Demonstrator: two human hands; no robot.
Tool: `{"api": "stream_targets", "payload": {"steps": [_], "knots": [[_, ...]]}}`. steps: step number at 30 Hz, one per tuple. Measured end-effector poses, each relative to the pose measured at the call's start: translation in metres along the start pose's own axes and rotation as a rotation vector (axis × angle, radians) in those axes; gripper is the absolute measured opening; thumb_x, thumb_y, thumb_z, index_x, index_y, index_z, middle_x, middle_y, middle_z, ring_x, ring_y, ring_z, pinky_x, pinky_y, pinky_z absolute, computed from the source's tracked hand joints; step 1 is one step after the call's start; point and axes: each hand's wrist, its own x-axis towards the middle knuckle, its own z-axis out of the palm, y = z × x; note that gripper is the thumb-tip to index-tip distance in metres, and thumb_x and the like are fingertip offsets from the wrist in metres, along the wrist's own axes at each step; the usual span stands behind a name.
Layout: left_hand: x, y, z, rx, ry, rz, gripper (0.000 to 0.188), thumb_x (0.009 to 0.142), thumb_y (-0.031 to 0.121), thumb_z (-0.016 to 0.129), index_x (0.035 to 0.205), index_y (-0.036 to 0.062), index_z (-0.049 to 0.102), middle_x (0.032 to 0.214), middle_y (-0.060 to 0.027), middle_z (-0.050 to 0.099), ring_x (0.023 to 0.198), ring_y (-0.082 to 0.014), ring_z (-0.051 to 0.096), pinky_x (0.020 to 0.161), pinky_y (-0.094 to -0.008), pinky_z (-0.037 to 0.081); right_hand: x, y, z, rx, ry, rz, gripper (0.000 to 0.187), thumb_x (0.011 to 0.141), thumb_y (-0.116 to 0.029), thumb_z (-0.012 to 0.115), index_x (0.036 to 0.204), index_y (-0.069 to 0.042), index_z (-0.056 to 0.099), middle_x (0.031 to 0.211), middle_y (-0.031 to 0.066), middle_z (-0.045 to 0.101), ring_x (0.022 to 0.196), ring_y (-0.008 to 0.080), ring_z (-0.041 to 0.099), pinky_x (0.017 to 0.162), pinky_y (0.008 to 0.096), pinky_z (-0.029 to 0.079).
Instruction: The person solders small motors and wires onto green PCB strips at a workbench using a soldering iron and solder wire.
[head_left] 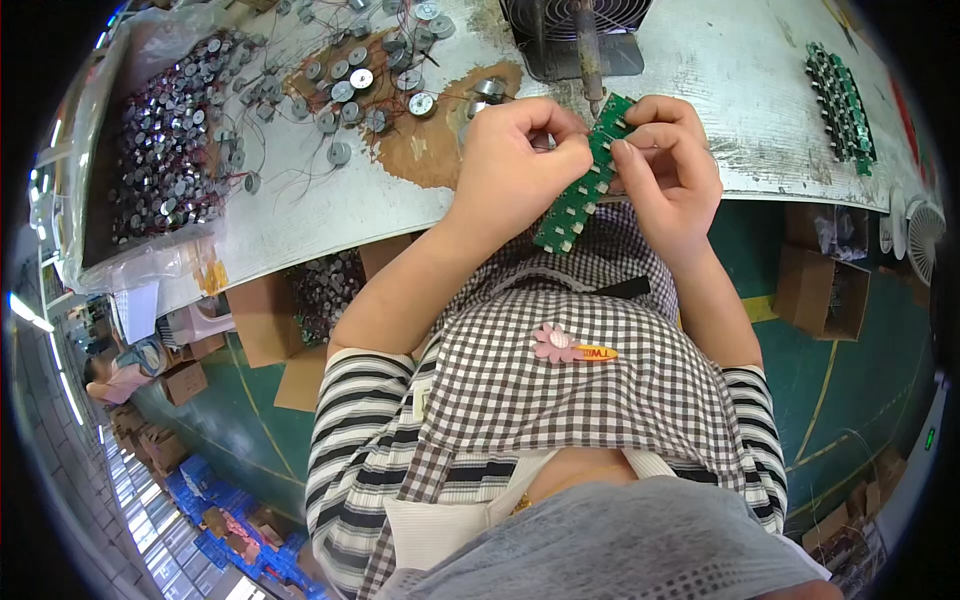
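Observation:
A long green circuit board [572, 212] with small pale parts along it slants over the table's front edge. My right hand [672, 175] is closed on the board's upper right side, thumb against fingers. On the opposite side, my left hand [520, 165] is in a pinch, its thumb by the board. What the left fingertips hold is hidden. Just above the board's far end comes down the tip of a soldering iron [592, 75]. Beyond my left knuckles lie small round metal motors [490, 88].
Loose wired motors [342, 92] are scattered over the worn white table [300, 215], left of my hands. A plastic-lined box [165, 160] at far left holds many more. Behind the iron is a black fan [625, 20]. More green boards [840, 110] lie at right. Cardboard boxes [820, 290] stand below.

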Motion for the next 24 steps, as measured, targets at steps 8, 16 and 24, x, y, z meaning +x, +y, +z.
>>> {"api": "stream_targets", "payload": {"steps": [8, 16, 24], "knots": [[-0.001, -0.001, 0.001, -0.083, 0.023, -0.02, 0.01, 0.074, 0.007, 0.064, 0.073, -0.0028, 0.063, 0.062, 0.0007, 0.058, 0.055, -0.0029, 0.047, 0.05, -0.0202, 0.038, 0.0, 0.001, 0.001, 0.098, 0.009, 0.022, 0.008, 0.08, 0.009, 0.059, 0.086, 0.005, 0.055, 0.103, 0.0138, 0.053, 0.069, 0.0073, 0.057, 0.054, 0.0177, 0.048], [0.003, 0.004, 0.0, -0.045, 0.051, 0.001, 0.01, 0.074, 0.007, 0.065, 0.072, -0.0024, 0.061, 0.06, 0.0016, 0.056, 0.054, -0.0018, 0.044, 0.048, -0.0204, 0.035, 0.006, -0.003, 0.001, -0.077, 0.012, 0.003, 0.01, 0.077, 0.009, 0.063, 0.085, 0.004, 0.058, 0.097, 0.0131, 0.055, 0.065, 0.008, 0.056, 0.051, 0.0172, 0.046], [-0.001, -0.004, -0.001, 0.04, 0.013, 0.039, 0.01, 0.076, 0.007, 0.065, 0.076, -0.002, 0.062, 0.066, -0.0013, 0.06, 0.059, -0.0043, 0.051, 0.053, -0.0202, 0.042, -0.003, 0.001, 0.002, -0.028, 0.0, 0.022, 0.009, 0.078, 0.009, 0.062, 0.085, 0.005, 0.057, 0.099, 0.0126, 0.055, 0.066, 0.0093, 0.058, 0.053, 0.019, 0.048]]}}
